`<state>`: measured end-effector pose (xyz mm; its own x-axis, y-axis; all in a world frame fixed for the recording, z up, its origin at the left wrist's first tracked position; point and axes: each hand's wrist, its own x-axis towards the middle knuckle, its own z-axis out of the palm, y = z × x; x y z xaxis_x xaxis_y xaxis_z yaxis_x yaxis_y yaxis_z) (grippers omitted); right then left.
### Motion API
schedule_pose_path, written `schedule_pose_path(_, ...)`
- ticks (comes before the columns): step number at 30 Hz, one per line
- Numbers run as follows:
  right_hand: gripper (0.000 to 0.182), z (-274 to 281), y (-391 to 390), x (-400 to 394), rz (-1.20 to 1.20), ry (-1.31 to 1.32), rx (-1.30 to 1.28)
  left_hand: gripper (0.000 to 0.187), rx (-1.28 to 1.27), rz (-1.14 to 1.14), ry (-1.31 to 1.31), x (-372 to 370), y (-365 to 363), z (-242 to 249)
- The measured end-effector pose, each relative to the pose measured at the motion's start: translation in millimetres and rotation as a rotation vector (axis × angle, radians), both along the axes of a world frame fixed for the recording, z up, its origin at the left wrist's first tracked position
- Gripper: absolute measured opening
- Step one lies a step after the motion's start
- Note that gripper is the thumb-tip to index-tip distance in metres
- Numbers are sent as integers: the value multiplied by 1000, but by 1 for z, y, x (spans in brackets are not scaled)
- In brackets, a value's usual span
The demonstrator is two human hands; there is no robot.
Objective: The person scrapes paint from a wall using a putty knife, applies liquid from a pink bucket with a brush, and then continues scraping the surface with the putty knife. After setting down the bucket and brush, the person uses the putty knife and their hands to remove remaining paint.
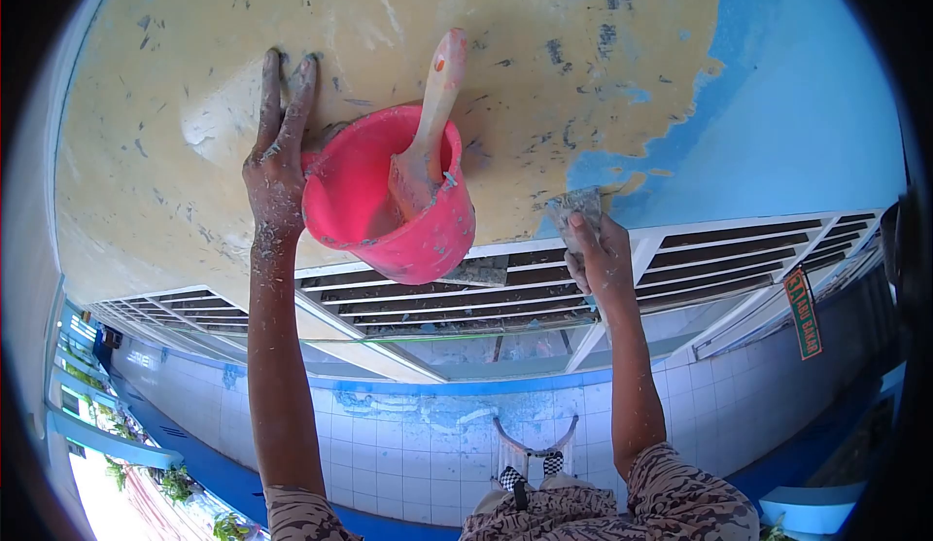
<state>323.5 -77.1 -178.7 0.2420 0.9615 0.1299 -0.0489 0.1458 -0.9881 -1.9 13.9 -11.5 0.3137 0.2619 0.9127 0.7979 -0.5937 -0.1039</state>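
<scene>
My left hand [278, 152] is at the left of the pink bucket [418, 244], with two fingers stretched up against the tan patch of wall [389, 16]. Its other fingers are partly hidden at the bucket's side. A brush with a pale handle [442, 94] leans inside the bucket, its lower end down in it. My right hand [601, 254] grips a scraper, whose flat, dirty blade [575, 207] lies against the wall near the edge of the blue paint [777, 123]. Grey specks cover my left hand and forearm.
Below the wall runs a slatted vent [719, 257] with debris between its slats. A green and orange sign [804, 314] hangs at the right. Further down are a tiled floor [389, 458], a ladder top [535, 449] by my body and a blue railing [112, 441] at left.
</scene>
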Motion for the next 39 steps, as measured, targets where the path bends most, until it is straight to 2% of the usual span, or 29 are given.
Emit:
schedule_pose_path(3, 50, -5, -3, 3, -28, -43, -62, 69, -47, -8, 7, 6, -1, -6)
schedule_pose_path(7, 53, -11, 1, 8, -42, -76, -18, 69, -64, -18, -6, 10, 0, -9)
schedule_pose_path(10, 51, 9, 12, 6, -32, -52, 129, 69, -65, -10, -9, 4, 0, -7)
schedule_pose_path(12, 54, 27, 20, -3, -29, -226, 233, 71, -39, -27, 2, 3, 1, -8)
schedule_pose_path(13, 54, 29, 18, -5, -31, -224, 233, 71, -38, -28, 4, 5, 1, -8)
schedule_pose_path(15, 55, 34, 13, -11, 17, -93, 160, 70, 16, -21, 25, 8, 0, -7)
schedule_pose_path(18, 49, -14, 1, 7, -26, 28, 58, 70, 22, 11, 49, 2, 1, -5)
schedule_pose_path(22, 44, -6, -8, 14, 4, 90, -100, 71, 11, 35, 44, -2, -1, -2)
schedule_pose_path(26, 43, -30, 4, 10, -45, 171, 44, 71, -101, 8, -5, 6, -5, -6)
schedule_pose_path(30, 41, -14, -1, 12, -37, 191, 7, 69, 2, 2, 34, 6, -3, -3)
schedule_pose_path(33, 48, -15, -3, 11, -61, 144, -25, 69, -96, 7, 7, 7, -4, -6)
schedule_pose_path(35, 50, -18, 0, 13, -37, 106, 46, 69, -61, 22, 8, 7, -3, -7)
schedule_pose_path(37, 52, -13, -1, 9, -120, 94, 62, 67, -67, 18, 14, 9, -5, -6)
schedule_pose_path(39, 52, -14, -1, 13, -66, 108, 52, 65, -50, 3, 16, 8, -1, -6)
